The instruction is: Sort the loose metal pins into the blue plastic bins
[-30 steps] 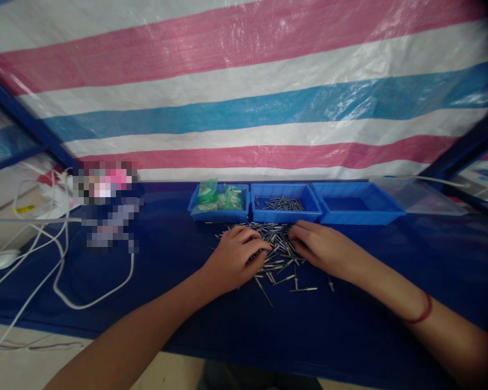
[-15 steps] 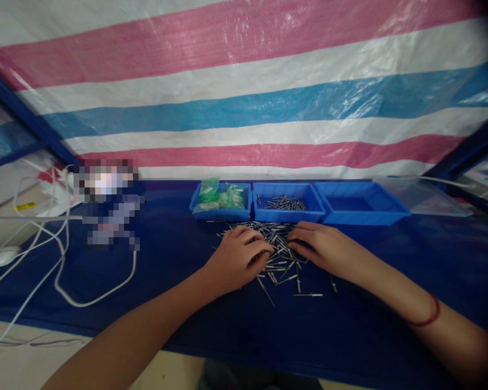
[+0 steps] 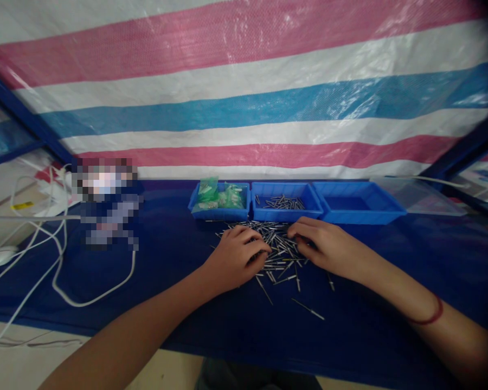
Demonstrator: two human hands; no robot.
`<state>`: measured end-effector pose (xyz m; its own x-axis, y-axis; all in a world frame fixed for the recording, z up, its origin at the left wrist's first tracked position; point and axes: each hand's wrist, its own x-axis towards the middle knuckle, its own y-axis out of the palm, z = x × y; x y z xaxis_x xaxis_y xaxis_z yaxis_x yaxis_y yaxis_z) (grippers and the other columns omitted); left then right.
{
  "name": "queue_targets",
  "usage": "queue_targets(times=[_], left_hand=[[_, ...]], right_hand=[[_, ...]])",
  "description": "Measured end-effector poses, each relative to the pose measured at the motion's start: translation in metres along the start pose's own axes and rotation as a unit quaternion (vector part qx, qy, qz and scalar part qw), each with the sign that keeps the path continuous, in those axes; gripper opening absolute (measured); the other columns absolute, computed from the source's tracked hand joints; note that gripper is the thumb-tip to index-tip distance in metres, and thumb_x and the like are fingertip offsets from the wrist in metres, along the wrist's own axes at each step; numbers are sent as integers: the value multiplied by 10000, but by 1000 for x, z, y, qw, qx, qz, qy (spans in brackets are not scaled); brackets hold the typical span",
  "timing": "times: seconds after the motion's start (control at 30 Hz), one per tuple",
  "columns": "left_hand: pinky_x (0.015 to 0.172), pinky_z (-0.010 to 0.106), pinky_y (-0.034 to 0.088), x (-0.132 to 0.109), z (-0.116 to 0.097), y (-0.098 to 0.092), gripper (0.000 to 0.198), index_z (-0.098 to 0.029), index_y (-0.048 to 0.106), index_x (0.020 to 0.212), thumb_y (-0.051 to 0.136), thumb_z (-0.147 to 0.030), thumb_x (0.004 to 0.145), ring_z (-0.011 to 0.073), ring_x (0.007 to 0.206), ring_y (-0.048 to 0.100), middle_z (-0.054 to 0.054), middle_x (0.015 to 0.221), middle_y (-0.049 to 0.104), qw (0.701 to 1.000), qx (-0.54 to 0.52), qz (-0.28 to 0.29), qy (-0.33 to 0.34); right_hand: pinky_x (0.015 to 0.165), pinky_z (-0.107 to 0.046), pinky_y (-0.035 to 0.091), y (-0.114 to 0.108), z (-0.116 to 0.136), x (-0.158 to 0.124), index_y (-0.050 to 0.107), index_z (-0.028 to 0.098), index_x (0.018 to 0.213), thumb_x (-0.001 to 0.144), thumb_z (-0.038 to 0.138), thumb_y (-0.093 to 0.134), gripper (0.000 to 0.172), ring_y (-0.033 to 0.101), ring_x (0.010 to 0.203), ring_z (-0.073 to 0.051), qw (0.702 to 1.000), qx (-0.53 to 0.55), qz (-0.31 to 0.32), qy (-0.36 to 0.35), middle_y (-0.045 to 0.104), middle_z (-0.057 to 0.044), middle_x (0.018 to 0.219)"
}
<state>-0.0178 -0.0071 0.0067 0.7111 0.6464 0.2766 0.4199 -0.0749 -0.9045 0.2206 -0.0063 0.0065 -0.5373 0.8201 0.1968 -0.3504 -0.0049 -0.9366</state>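
Observation:
A heap of silver blind rivets (image 3: 277, 241) with long thin pins lies on the dark blue tabletop (image 3: 236, 330). My left hand (image 3: 242, 254) rests over the heap's left side, its bent fingers apart; the undersides of the fingers are hidden. At the right edge of the heap is my right hand (image 3: 325, 246), with a gap between thumb and forefinger and nothing visible in it. One loose rivet (image 3: 308, 309) lies slanted in front of the heap, and another rivet (image 3: 331, 281) sits below my right hand.
Behind the heap stand a blue bin with green bags (image 3: 219, 214), a blue bin holding rivets (image 3: 287, 216) and a bare blue bin (image 3: 361, 216). A clear plastic sheet (image 3: 418, 197) lies at right. White cables (image 3: 93, 305) run across the left. Striped sheeting (image 3: 244, 108) hangs behind.
The loose front rivet has turned aslant and moved nearer to me. My right thumb and forefinger have spread slightly at the heap's edge; my left hand stays nearly in place.

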Motion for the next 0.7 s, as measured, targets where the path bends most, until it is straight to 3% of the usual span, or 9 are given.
queue_targets(times=[0.17, 0.3, 0.4, 0.53, 0.7], left_hand=[[878, 372, 386, 1, 1, 1, 193, -226, 665, 988, 490, -249, 908, 208, 1019, 520, 46, 1034, 646, 1000, 5, 0, 2], [891, 378, 389, 0, -3, -2, 216, -224, 661, 1019, 477, -270, 916, 217, 1028, 518, 57, 1042, 645, 1000, 15, -9, 3], [958, 390, 368, -3, -16, -5, 303, -236, 633, 1122, 495, -401, 908, 234, 1097, 500, 75, 1128, 621, 998, 11, -4, 66], [1038, 394, 323, -12, -38, 2, 431, -323, 579, 1219, 535, -546, 852, 251, 1252, 416, 40, 1320, 532, 977, 4, 64, 202], [1073, 409, 292, -17, -43, 18, 282, -356, 630, 1132, 453, -445, 931, 215, 1235, 447, 2, 1276, 569, 970, 28, 78, 227]], right_hand=[[744, -318, 484, 1, 0, 0, 642, 178, 944, 873, 199, 477, 181, 631, 809, -197, 1000, -25, 12, 3, 645, -77, 882], [754, -305, 483, 2, -1, 1, 661, 183, 951, 859, 154, 469, 215, 636, 819, -191, 999, -23, 17, 22, 655, -72, 888], [752, -299, 482, 1, 0, 1, 669, 193, 967, 852, 139, 466, 240, 640, 816, -186, 999, -19, 25, 31, 655, -66, 897], [748, -300, 485, 1, -1, -1, 666, 206, 1001, 854, 138, 464, 259, 645, 814, -185, 999, -33, 29, 30, 653, -66, 930], [785, -305, 486, 3, -7, -2, 664, 208, 1025, 861, 119, 461, 276, 640, 855, -187, 999, -33, 30, 7, 651, -74, 967]])
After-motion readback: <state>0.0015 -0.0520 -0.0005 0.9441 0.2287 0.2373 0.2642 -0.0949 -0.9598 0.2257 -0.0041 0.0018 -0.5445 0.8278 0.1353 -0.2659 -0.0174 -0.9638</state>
